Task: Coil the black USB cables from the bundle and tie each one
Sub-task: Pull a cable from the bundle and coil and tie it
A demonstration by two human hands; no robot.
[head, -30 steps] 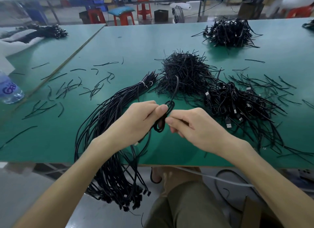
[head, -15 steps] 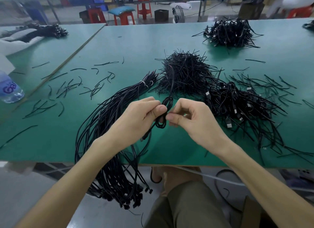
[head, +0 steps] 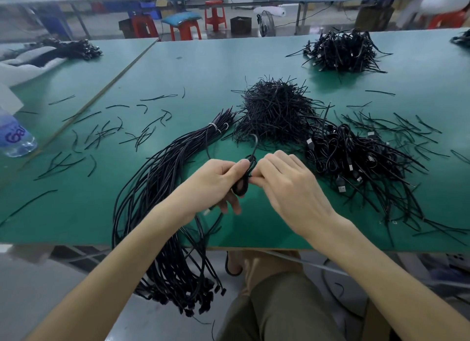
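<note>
Head view: the left hand (head: 216, 178) grips a small coiled cable (head: 241, 186) just above the near part of the tabletop (head: 203, 68), thumb curled over the top of the loops and the other fingers (head: 230, 208) wrapped underneath. The right hand (head: 287, 185) meets it from the other side, its fingertips pinched tight at the coil's waist, apparently on a thin tie (head: 255, 142) whose free end sticks up behind the hands; exactly how far the tie is wound is hidden by the fingers.

As for progress, this cable looks coiled and is in the tying step. A heap of finished coils (head: 356, 160) lies just right of the hands, and another heap (head: 343, 50) sits far back, so a good share looks done. Much is left: the long bundle (head: 162, 188), held by a white band (head: 215, 127) at its far end, runs from mid-table past the left wrist and hangs over the near edge, with many plugs dangling below.

For room, the hands work over a bare green patch near the front edge. A mound of spare ties (head: 274, 111) sits just behind, stray ties (head: 101, 134) scatter to the left, and a water bottle (head: 15, 137) stands at the far left on the neighbouring table, well apart. The bundle touches the left forearm, so a snag there seems the likeliest risk
</note>
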